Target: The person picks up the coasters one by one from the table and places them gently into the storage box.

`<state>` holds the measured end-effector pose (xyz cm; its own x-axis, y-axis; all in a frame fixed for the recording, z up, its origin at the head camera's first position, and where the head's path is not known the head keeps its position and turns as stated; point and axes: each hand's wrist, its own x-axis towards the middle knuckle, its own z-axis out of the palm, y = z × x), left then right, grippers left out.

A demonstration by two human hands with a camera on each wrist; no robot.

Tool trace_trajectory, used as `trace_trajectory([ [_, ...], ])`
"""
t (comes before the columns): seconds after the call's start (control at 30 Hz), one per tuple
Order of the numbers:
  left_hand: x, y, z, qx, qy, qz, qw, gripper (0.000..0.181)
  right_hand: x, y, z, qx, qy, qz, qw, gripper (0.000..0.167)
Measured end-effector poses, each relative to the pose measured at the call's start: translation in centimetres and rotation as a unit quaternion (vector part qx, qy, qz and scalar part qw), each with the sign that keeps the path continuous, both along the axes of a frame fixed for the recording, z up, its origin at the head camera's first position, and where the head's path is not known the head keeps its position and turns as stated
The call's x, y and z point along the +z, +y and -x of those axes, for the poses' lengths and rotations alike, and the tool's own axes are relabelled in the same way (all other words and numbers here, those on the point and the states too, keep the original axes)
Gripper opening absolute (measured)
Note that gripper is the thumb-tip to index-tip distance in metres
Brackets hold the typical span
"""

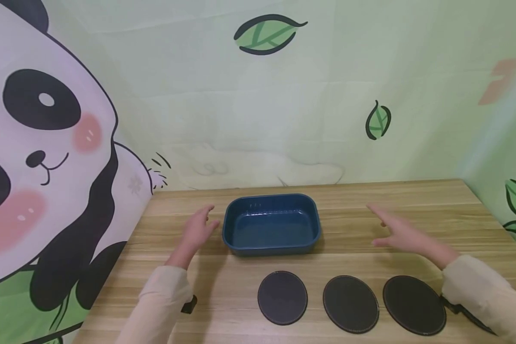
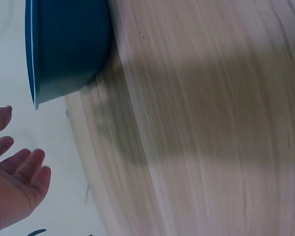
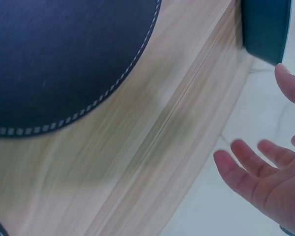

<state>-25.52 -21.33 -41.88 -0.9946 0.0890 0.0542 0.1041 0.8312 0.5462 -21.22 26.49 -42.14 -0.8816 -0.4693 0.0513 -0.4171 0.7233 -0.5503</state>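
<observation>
A deep blue rectangular baking dish (image 1: 271,229) with rounded corners stands on the wooden table, and nothing lies inside it. Just off its left end, my left hand (image 1: 198,228) hovers with thumb and fingers apart, not touching the rim. My right hand (image 1: 397,233) is in the air farther off to the dish's right, fingers spread and holding nothing. The left wrist view has the dish's side wall (image 2: 71,49) above the loosely bent fingers of the left hand (image 2: 17,182). In the right wrist view the right hand (image 3: 273,172) is below a corner of the dish (image 3: 266,29).
Three round black coasters with stitched edges, left (image 1: 282,297), middle (image 1: 350,304) and right (image 1: 414,305), lie in a row nearer me. A printed cloth with a panda (image 1: 47,143) and leaves hangs behind the wooden table (image 1: 232,306).
</observation>
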Motion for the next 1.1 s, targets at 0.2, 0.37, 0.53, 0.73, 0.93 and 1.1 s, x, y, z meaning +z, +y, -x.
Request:
trace_trajectory([
  [0.2,-0.8,0.8,0.5,0.032,-0.010,-0.050,0.9982,0.041,-0.1,-0.6,-0.2,0.015,-0.085,0.062,0.9944,0.087],
  [0.37,-1.2,1.2,0.8,0.047,-0.025,-0.086,0.9949,0.040,-0.1,-1.1,-0.4,0.029,-0.181,0.113,0.9765,0.079],
  [0.53,-1.6,1.6,1.0,0.059,-0.046,-0.108,0.9913,0.039,-0.2,-1.9,-1.0,0.043,-0.262,0.139,0.9541,0.069],
  [0.73,-1.6,2.3,1.0,0.082,-0.075,-0.134,0.9848,0.037,-1.0,-2.7,-1.6,0.051,-0.303,0.145,0.9406,0.060],
  [0.93,-1.6,2.5,1.0,0.097,-0.101,-0.181,0.9735,0.036,-1.8,-3.2,-1.7,0.056,-0.329,0.145,0.9316,0.056],
  [1.1,-1.8,2.5,1.1,0.093,-0.102,-0.196,0.9707,0.037,-2.6,-3.6,-1.8,0.059,-0.346,0.150,0.9245,0.053],
])
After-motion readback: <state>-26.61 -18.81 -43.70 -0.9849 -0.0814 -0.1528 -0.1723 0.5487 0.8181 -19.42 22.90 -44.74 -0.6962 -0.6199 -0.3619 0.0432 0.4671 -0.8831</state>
